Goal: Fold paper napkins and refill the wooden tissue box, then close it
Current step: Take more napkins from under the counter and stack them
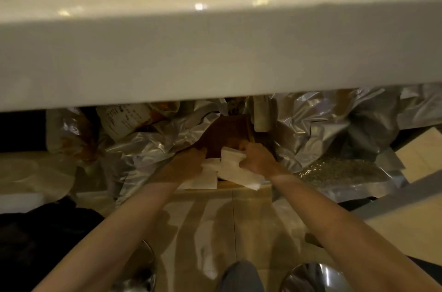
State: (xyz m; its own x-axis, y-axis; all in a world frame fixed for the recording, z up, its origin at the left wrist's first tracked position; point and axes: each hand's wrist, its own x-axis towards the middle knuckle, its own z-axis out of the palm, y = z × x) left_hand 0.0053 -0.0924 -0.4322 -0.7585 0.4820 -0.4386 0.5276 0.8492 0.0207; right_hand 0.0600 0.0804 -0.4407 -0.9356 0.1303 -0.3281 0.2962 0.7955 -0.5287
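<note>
Both my arms reach down under a white counter to a low shelf. My left hand and my right hand each grip white paper napkins, a bunched stack between them. More flat white napkins lie under my left hand. Just beyond the hands is a brown box-like thing, partly hidden by plastic; I cannot tell whether it is the wooden tissue box.
The thick white counter edge fills the upper half of the view. Crinkled silvery plastic bags crowd the shelf on both sides. A labelled packet lies at the left. Beige floor tiles and metal stool bases are below.
</note>
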